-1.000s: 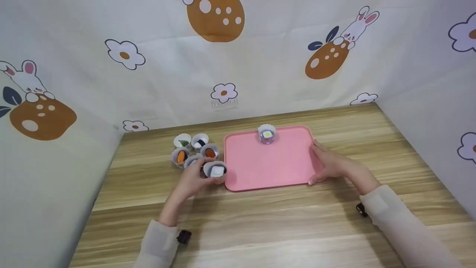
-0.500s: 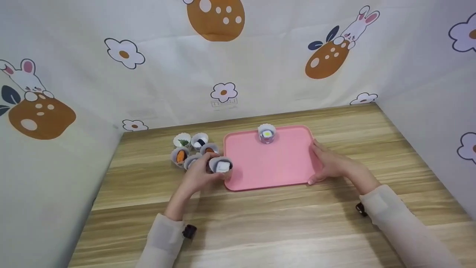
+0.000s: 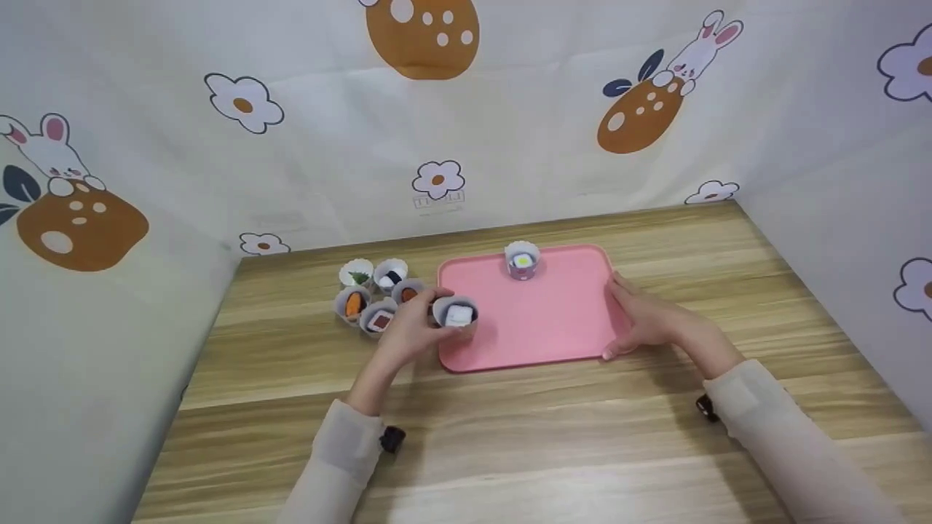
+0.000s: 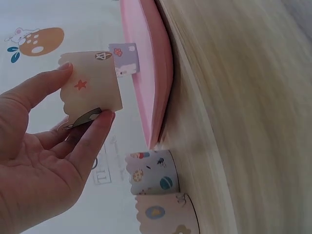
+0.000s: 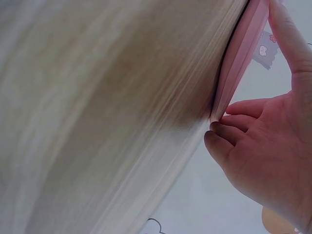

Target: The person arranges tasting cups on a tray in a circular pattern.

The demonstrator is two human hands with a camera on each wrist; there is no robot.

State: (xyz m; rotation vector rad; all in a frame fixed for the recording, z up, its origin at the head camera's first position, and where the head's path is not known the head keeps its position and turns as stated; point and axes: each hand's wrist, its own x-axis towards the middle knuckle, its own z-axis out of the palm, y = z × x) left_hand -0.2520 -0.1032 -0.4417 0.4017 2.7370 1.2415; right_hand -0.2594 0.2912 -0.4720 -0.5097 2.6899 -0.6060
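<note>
In the head view, my left hand (image 3: 409, 333) pinches a paper cup (image 4: 90, 83) with a scalloped rim between thumb and fingers. It holds the cup upright above the left edge of the pink tray (image 3: 542, 320). A white block-shaped piece (image 3: 459, 315) lies in that cup. Another cup (image 3: 522, 263), with a white and yellow piece inside, stands at the tray's far edge. My right hand (image 3: 646, 318) rests against the tray's right side, thumb near the front corner. In the right wrist view, its fingertips (image 5: 218, 127) touch the tray's edge.
Several scalloped cups stand in a cluster left of the tray. Among them are one with an orange piece (image 3: 354, 306), one with a dark red centre (image 3: 379, 320) and one with green leaves (image 3: 357, 276). A patterned curtain (image 3: 349, 160) hangs behind the wooden table (image 3: 539, 437).
My left hand has carried its cup rightward and slightly away from me, from beside the cluster to over the tray's left edge. The right hand and tray have stayed put.
</note>
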